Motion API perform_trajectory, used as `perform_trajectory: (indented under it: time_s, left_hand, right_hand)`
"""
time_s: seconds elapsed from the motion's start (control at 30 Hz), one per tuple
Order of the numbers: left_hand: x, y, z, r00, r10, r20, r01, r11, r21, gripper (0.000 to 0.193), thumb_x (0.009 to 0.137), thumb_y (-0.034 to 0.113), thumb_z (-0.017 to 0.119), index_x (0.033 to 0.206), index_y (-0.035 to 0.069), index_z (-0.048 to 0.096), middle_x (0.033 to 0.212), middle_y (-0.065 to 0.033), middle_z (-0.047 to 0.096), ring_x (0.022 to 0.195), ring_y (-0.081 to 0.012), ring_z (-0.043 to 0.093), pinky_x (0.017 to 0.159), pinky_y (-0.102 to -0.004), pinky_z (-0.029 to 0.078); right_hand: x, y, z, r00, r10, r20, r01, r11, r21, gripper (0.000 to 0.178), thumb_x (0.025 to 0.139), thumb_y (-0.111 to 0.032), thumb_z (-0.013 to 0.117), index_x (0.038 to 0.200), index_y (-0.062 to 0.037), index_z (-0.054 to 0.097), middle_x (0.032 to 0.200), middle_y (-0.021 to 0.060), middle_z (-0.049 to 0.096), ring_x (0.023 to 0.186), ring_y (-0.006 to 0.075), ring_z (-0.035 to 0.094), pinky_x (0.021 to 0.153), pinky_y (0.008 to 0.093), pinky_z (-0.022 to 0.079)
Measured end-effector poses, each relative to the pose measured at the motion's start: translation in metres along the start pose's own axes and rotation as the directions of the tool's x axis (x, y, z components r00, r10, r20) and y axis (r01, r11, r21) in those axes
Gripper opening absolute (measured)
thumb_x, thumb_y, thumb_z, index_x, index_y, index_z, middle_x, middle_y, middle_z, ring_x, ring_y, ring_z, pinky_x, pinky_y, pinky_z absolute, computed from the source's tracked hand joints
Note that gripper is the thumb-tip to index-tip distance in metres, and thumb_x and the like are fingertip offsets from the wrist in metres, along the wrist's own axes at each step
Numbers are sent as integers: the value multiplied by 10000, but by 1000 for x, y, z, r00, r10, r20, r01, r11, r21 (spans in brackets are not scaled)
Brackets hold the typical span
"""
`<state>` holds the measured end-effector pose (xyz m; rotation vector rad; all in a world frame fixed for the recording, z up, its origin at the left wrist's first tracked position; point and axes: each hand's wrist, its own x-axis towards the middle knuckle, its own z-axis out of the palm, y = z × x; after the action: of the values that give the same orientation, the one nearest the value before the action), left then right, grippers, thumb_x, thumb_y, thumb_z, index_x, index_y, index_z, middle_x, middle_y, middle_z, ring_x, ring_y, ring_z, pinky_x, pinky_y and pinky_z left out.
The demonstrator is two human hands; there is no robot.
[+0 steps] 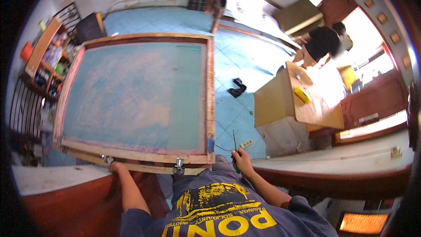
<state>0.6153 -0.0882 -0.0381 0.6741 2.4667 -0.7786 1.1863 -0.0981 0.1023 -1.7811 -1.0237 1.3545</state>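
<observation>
A large screen-printing frame [210,87] with a wooden border and blue-green mesh stands in front of me. Two metal hinge clamps, a left clamp [104,159] and a right clamp [178,166], sit along its near edge. My left hand [116,167] is at that edge, right beside the left clamp; its fingers are mostly hidden. Off the frame's near right corner, my right hand [242,161] is closed around a screwdriver [235,139]. Its thin shaft points up and away from me, and a bit of green handle shows below the fist.
White-topped counters run along my left [61,179] and right [329,162]. A power strip [247,143] and a black cloth-like thing [237,87] lie on the blue tiled floor. A person in black [322,44] bends beside a wooden table [315,105]. Shelves [44,57] stand far left.
</observation>
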Motion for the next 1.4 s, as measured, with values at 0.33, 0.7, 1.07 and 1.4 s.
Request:
perform_trajectory:
  time_s: [0.33,0.7,1.07,1.4]
  left_hand:
    - [-56,-12,22,980,-109,167,71,-592,-803,579,968,411,367,1396,22,386,1435,-168,402,1314,-318,394,1088,-503,301]
    - [-143,-20,19,603,-563,-565,-451,343,-824,420,956,372,528,1179,18,573,1218,-159,559,1148,-306,515,947,-444,411]
    - [-264,153,-40,686,-60,-725,-492,696,-523,363,942,330,552,1064,-7,605,1066,-158,593,994,-284,536,859,-414,436]
    - [-285,198,-64,729,74,-681,-494,745,-448,388,938,362,553,981,-19,611,975,-152,594,903,-273,530,797,-413,436]
  right_hand:
    - [74,29,-123,955,72,-287,-67,997,25,222,881,-244,652,853,-27,614,666,16,544,519,93,462,460,267,369]
    - [409,5,-531,586,-144,-797,-301,875,-380,359,774,-360,694,822,-5,692,676,84,643,609,157,577,569,369,464]
    - [583,16,-703,612,-127,-781,-485,719,-497,290,763,-285,713,1023,-156,716,986,128,700,934,286,665,835,381,516]
    - [628,30,-718,706,-59,-705,-465,713,-525,262,785,-252,693,1025,-147,701,1012,119,695,950,282,660,827,388,514]
